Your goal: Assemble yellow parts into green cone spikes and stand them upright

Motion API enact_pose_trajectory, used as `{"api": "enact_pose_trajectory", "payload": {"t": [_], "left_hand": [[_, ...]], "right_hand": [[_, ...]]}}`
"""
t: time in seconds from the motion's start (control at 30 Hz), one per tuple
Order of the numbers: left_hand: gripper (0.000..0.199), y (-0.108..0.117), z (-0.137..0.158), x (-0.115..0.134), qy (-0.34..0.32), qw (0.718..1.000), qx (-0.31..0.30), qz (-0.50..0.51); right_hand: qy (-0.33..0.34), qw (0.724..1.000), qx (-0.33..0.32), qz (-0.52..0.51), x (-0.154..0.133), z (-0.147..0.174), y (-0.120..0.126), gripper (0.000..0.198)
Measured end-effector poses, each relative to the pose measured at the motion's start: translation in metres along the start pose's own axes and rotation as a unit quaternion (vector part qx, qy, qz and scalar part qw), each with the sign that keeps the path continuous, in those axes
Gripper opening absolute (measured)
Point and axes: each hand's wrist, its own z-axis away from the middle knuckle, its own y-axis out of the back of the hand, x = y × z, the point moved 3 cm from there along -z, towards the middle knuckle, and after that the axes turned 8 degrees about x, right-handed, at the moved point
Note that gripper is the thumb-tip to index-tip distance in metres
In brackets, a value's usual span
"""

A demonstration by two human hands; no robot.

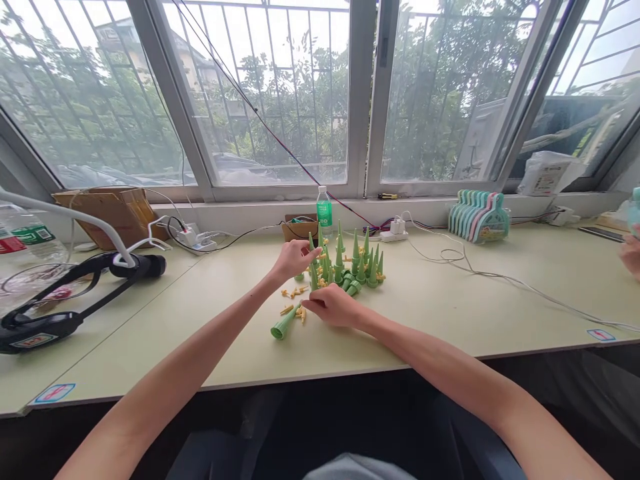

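My left hand (294, 260) is closed in a pinch at the near left side of a cluster of green cone-shaped spikes (356, 252). One green spike (314, 277) shows above and below its fingers. A small yellow piece is by its fingertips. My right hand (334, 307) is low over the table with curled fingers, beside the foot of that spike; what it grips is hidden. Near its fingertips a single green spike (284, 325) lies on its side, open end towards me. Small yellow T-shaped pieces (295, 292) are scattered to the left, and several lie among the spikes.
Behind the spikes stand a green-labelled bottle (324, 212) and a brown box (295, 230). Pastel hangers (480, 217) and a white cable (467, 267) are to the right. A black headset strap (90, 307) lies left. Another person's hand (631, 253) shows at the right edge.
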Motion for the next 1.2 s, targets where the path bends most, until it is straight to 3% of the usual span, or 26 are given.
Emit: {"api": "enact_pose_trajectory", "payload": {"t": [0.27, 0.47, 0.57, 0.73, 0.87, 1.07, 1.2], "left_hand": [[0.045, 0.002, 0.009, -0.004, 0.024, 0.999, -0.013, 0.041], [0.042, 0.019, 0.023, -0.009, 0.036, 0.992, 0.058, 0.11], [0.042, 0.025, 0.041, -0.015, -0.003, 0.993, 0.075, 0.091], [0.041, 0.017, 0.068, -0.029, -0.086, 0.995, -0.018, 0.054], [0.043, 0.004, 0.07, -0.035, -0.13, 0.989, -0.052, 0.047], [0.033, -0.003, 0.068, -0.038, -0.107, 0.988, -0.074, 0.082], [0.025, 0.002, 0.072, -0.041, -0.086, 0.981, -0.139, 0.101]], "right_hand": [[0.029, 0.999, 0.028, 0.014, -0.002, 0.004, -0.004, 0.044], [0.084, 0.993, 0.032, 0.07, -0.01, 0.012, -0.01, 0.042], [0.111, 0.988, 0.026, 0.1, -0.013, 0.016, -0.011, 0.041], [0.153, 0.981, 0.016, 0.122, -0.017, 0.019, -0.011, 0.042], [0.208, 0.97, -0.002, 0.123, -0.021, 0.02, -0.009, 0.042], [0.321, 0.933, -0.004, 0.164, -0.014, 0.023, 0.003, 0.047], [0.284, 0.942, 0.027, 0.179, -0.002, 0.024, 0.013, 0.045]]}}
